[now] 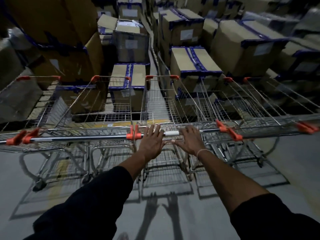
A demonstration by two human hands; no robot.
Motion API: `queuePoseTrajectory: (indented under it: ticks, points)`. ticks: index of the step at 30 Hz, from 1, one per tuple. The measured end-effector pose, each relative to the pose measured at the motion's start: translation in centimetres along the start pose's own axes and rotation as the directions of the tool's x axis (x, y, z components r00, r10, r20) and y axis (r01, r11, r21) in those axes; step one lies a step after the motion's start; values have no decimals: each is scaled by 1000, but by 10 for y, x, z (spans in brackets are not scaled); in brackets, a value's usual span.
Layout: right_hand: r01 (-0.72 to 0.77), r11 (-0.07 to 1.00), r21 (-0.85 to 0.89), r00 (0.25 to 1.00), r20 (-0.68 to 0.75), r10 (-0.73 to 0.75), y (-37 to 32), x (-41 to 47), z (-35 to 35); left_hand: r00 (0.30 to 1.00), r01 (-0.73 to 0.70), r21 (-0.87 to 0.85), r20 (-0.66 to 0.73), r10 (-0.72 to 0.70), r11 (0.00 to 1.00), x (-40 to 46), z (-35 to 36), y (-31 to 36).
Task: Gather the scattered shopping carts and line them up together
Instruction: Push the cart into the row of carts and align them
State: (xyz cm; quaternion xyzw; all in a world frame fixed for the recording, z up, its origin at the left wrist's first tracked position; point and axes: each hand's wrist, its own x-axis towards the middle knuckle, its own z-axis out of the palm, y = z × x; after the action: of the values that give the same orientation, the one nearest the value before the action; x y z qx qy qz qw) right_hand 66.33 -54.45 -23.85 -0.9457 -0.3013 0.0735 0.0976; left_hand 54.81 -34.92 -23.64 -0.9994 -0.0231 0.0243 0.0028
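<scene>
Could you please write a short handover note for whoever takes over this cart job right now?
Left hand: open, fingers straight, at the handle bar of the middle cart.
Right hand: open too, fingers spread at the same bar.
Carts: four stand side by side, handles roughly in one row, noses toward the stacked cardboard boxes. The left cart sits beside the middle one; the right cart is angled a little.
Done: the carts in view are gathered.
Left: probably straighten the right side; any carts outside this view cannot be judged.
</scene>
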Motion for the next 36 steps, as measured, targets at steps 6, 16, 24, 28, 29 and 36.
queuePoseTrajectory:
  ticks: [6,16,24,28,29,36]
  points:
    - [-62,998,4,996,-62,63,117,-22,-30,999,-23,-29,-26,22,999,40,3,99]
    - [-130,990,-49,991,-18,129,269,-65,-58,996,-77,-37,-41,75,996,97,1,256]
    - [-91,996,1,992,93,91,307,-51,-62,999,-34,-32,-7,34,999,144,-7,290]
    - [-89,996,0,988,124,89,308,-41,-49,1000,19,-68,26,-18,998,159,0,291]
    - [-90,996,9,989,116,88,306,-38,-48,999,23,-67,24,-22,997,163,1,291]
    - [-74,997,-6,997,-16,74,310,-16,-36,1000,4,-63,22,-3,998,188,7,286]
